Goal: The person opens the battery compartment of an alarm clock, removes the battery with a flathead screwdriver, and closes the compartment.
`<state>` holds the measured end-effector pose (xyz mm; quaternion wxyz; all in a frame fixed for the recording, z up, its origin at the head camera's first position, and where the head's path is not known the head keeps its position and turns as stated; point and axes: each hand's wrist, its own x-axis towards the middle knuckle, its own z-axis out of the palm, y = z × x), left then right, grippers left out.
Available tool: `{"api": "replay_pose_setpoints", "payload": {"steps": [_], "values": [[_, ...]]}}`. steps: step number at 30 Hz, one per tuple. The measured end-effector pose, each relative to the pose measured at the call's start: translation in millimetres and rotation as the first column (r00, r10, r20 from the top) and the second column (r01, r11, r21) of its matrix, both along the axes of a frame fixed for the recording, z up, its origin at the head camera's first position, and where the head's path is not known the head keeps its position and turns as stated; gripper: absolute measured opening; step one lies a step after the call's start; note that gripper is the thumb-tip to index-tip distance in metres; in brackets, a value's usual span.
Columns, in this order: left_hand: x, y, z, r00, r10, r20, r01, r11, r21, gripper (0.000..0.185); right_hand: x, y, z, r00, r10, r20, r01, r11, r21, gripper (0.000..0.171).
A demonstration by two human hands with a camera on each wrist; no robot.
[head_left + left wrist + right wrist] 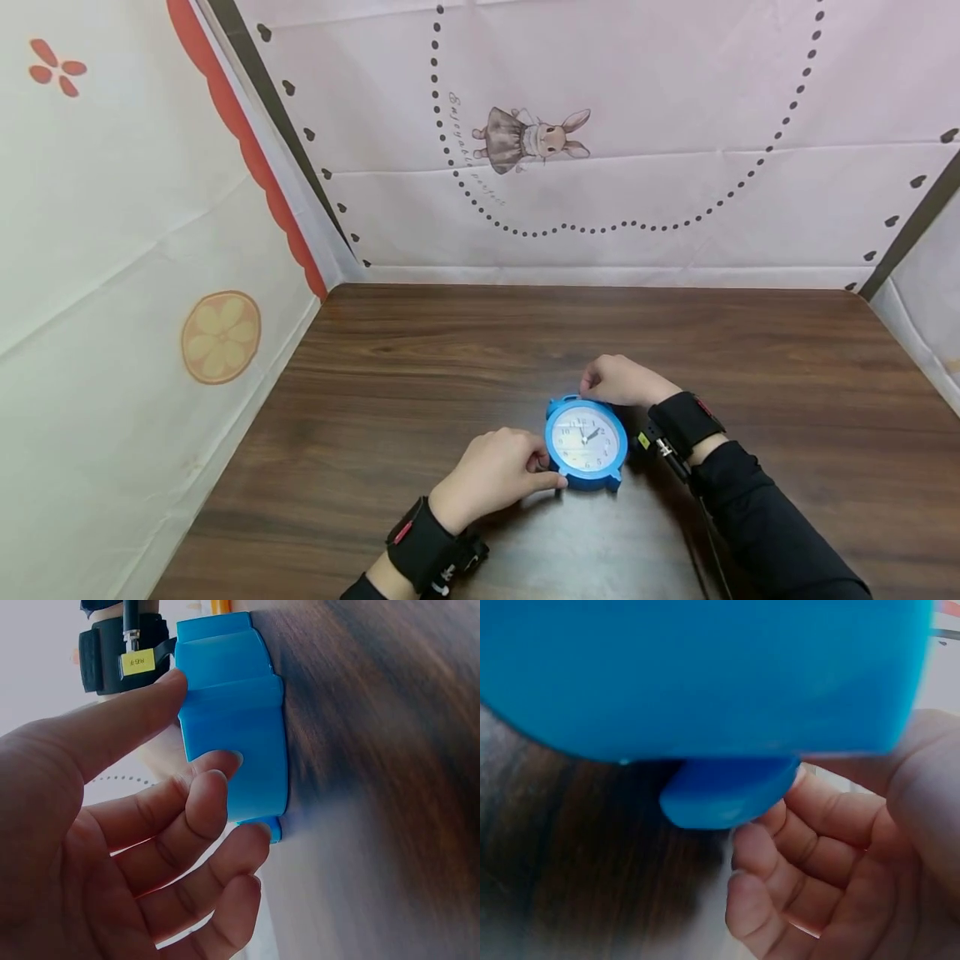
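A blue alarm clock point(587, 442) with a white dial lies face up on the dark wooden table point(450, 350), near the front middle. My left hand point(525, 471) holds its lower left edge; in the left wrist view the thumb and curled fingers point(214, 776) press the clock's blue side point(240, 727). My right hand point(618, 382) grips the clock's top edge from behind. The right wrist view shows curled fingers point(780, 855) beside a small blue stub on the clock body point(705, 675). Both wrists wear black straps.
Fabric panels close the table in on three sides: a pink one with a rabbit print point(532, 137) at the back, a cream one with an orange flower point(221, 336) on the left. Bare wood lies all around the clock.
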<state>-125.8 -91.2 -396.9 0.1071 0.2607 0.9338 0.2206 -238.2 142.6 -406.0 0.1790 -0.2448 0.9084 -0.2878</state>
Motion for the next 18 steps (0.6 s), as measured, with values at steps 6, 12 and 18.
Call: {"api": "replay_pose_setpoints", "payload": {"steps": [6, 12, 18], "values": [[0.5, 0.7, -0.9, 1.0, -0.009, 0.012, 0.009, 1.0, -0.001, 0.031, -2.3, -2.4, -0.2, 1.0, 0.015, 0.007, -0.015, 0.999, 0.029, 0.012], [0.8, -0.4, -1.6, 1.0, -0.008, 0.027, 0.008, 1.0, 0.016, 0.031, -4.0, -3.9, -1.8, 0.999, 0.051, 0.007, -0.051, 0.997, 0.062, 0.013], [2.1, -1.0, 0.0, 1.0, -0.011, 0.016, 0.011, 0.999, 0.035, 0.029, -0.2, -5.4, 1.2, 0.999, 0.04, -0.013, -0.039, 0.997, 0.074, 0.011]]}}
